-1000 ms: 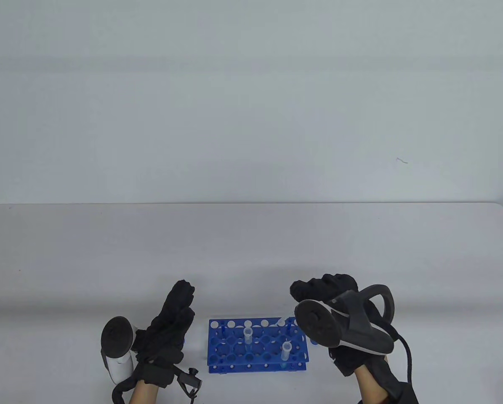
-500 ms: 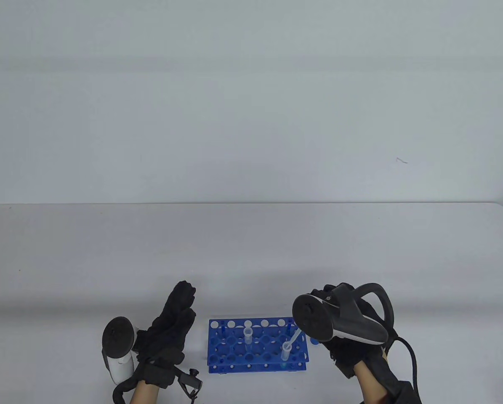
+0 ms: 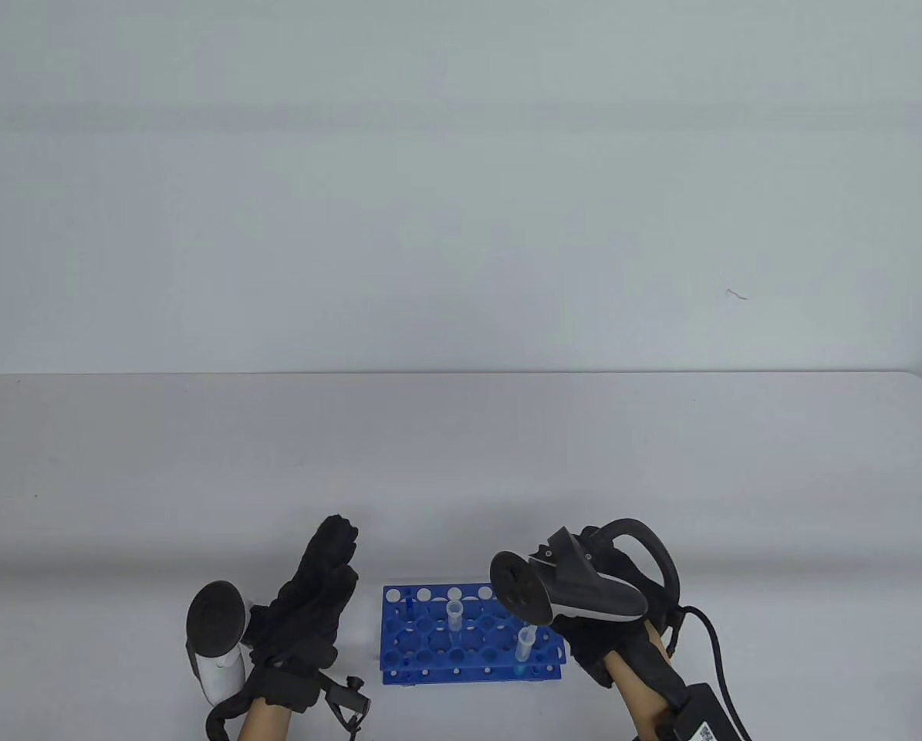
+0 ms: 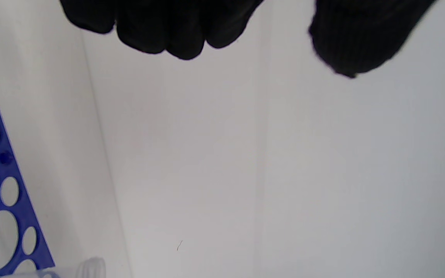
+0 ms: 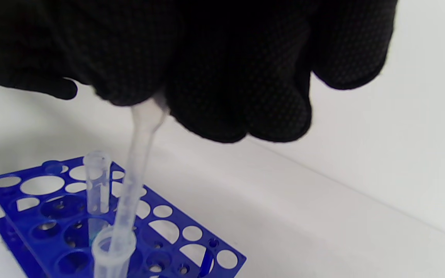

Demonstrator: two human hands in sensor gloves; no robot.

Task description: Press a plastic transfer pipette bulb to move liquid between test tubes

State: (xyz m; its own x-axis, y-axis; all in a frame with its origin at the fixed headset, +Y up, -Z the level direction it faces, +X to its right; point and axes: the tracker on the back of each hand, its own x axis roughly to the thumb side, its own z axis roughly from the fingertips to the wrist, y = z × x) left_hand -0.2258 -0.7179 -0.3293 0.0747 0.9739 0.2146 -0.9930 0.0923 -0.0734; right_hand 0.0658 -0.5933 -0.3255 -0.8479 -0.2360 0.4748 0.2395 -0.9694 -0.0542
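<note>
A blue test tube rack [image 3: 430, 629] stands near the table's front edge and holds two clear tubes, one in the middle [image 3: 454, 616] and one at the front right [image 3: 526, 644]. My right hand [image 3: 607, 617] grips the bulb of a clear plastic pipette [image 5: 135, 170]. The pipette's stem goes down into the mouth of the front right tube [image 5: 113, 247]; the other tube [image 5: 97, 181] stands behind it. My left hand [image 3: 314, 602] is open with straight fingers, on edge just left of the rack, holding nothing. Its fingertips [image 4: 160, 31] show in the left wrist view.
The rack's corner [image 4: 2, 193] shows at the left of the left wrist view. The grey table [image 3: 461, 463] stretches back to a pale wall. A black cable [image 3: 719, 664] runs from my right wrist.
My right hand moved left and down over the rack, bringing the pipette more upright with its stem in the front right tube. My left hand has not moved.
</note>
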